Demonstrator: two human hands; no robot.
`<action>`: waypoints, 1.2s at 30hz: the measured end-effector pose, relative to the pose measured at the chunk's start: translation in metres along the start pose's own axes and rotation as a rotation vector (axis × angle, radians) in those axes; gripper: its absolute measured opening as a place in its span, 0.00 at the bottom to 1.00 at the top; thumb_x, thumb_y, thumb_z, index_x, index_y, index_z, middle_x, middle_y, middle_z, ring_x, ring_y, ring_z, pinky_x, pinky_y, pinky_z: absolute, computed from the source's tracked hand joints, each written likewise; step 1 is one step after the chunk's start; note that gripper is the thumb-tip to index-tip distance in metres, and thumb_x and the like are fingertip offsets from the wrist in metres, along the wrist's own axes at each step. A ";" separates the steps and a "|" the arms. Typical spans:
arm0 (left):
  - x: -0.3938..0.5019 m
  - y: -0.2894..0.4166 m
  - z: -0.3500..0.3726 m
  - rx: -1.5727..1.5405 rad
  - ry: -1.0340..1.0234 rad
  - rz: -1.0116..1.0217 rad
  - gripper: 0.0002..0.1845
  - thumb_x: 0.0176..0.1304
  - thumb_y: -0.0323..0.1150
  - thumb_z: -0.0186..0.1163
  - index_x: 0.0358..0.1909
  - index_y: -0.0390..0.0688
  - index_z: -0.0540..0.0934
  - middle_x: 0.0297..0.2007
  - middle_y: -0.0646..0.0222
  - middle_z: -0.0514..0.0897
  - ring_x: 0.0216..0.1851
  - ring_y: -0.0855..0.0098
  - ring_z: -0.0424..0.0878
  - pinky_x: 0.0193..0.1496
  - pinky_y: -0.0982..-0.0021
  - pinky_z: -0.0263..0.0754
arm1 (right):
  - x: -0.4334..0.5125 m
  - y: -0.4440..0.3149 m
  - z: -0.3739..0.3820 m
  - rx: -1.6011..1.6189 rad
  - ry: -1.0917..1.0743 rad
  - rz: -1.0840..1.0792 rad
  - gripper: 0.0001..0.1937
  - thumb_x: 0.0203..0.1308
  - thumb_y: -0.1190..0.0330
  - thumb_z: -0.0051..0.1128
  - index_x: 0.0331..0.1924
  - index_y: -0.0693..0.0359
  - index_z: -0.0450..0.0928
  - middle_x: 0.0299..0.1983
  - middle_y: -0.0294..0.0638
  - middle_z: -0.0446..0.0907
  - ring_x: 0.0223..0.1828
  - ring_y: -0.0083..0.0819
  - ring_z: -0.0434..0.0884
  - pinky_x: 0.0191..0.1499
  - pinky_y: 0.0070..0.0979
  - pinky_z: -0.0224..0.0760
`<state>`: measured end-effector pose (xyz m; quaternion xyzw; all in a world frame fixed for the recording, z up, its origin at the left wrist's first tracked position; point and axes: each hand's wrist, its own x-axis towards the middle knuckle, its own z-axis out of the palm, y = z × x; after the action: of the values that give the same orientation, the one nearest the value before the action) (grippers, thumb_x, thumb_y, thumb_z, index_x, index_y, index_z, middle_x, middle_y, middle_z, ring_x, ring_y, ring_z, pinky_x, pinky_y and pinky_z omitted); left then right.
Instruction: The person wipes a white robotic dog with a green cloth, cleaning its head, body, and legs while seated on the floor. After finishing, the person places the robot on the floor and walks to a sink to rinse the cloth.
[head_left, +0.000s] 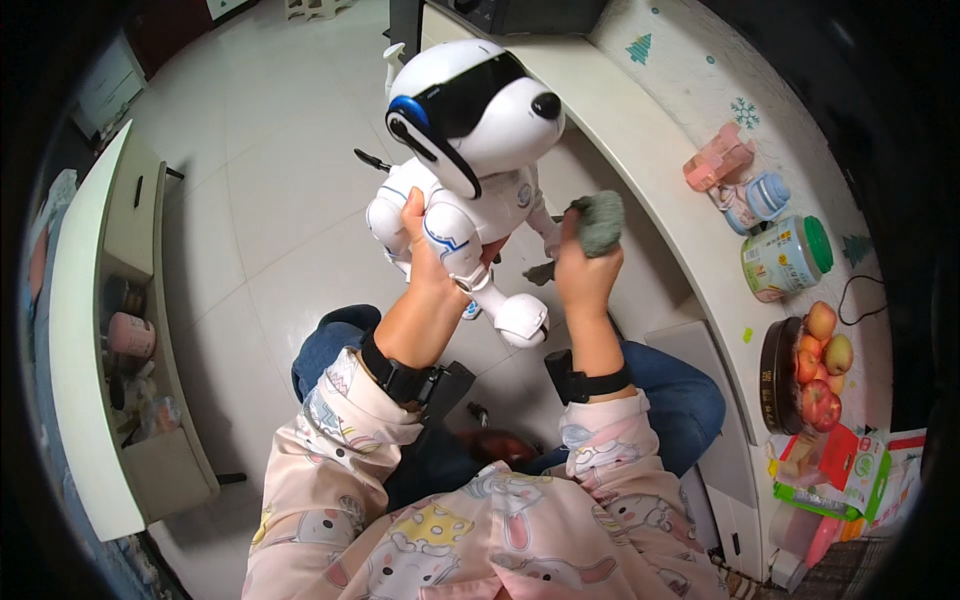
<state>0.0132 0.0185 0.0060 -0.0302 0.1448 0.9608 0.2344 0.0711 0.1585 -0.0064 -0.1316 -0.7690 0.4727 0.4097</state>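
Note:
A white plastic robot dog toy with a black visor, a black nose and blue trim is held up in front of me. My left hand grips its body by a front leg, the thumb showing on the near side and the other fingers mostly hidden behind it. In my right hand is a bunched grey-green cloth, close to the toy's other front leg. A dark end of the cloth hangs below that hand. Whether the cloth touches the leg I cannot tell.
Along the right runs a white cabinet top bearing pink and blue bottles, a green-lidded jar, a fruit bowl and snack packets. On the left stands a low white cabinet with open shelves. Tiled floor lies below.

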 end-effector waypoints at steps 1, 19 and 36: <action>0.001 0.000 0.000 -0.008 0.127 -0.040 0.39 0.56 0.67 0.41 0.62 0.50 0.63 0.57 0.60 0.69 0.56 0.56 0.71 0.54 0.55 0.73 | 0.003 0.002 0.000 0.112 0.044 0.128 0.09 0.57 0.69 0.57 0.33 0.68 0.78 0.31 0.47 0.81 0.34 0.39 0.80 0.40 0.28 0.70; 0.007 0.018 -0.014 -0.231 -0.070 -0.102 0.23 0.63 0.49 0.49 0.52 0.42 0.70 0.47 0.56 0.77 0.45 0.54 0.79 0.43 0.57 0.83 | 0.004 -0.003 0.006 -0.212 0.162 -0.731 0.36 0.46 0.53 0.68 0.57 0.58 0.63 0.54 0.51 0.64 0.58 0.51 0.65 0.58 0.42 0.61; 0.010 0.012 -0.012 -0.020 0.168 -0.008 0.34 0.57 0.65 0.45 0.56 0.50 0.68 0.50 0.61 0.73 0.48 0.57 0.75 0.48 0.54 0.77 | 0.027 0.007 0.001 0.693 0.384 0.627 0.19 0.60 0.55 0.57 0.40 0.65 0.71 0.32 0.42 0.76 0.30 0.31 0.76 0.32 0.30 0.71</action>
<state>-0.0012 0.0090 -0.0035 -0.1135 0.1541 0.9554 0.2248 0.0522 0.1776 0.0009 -0.2970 -0.4012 0.7679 0.4016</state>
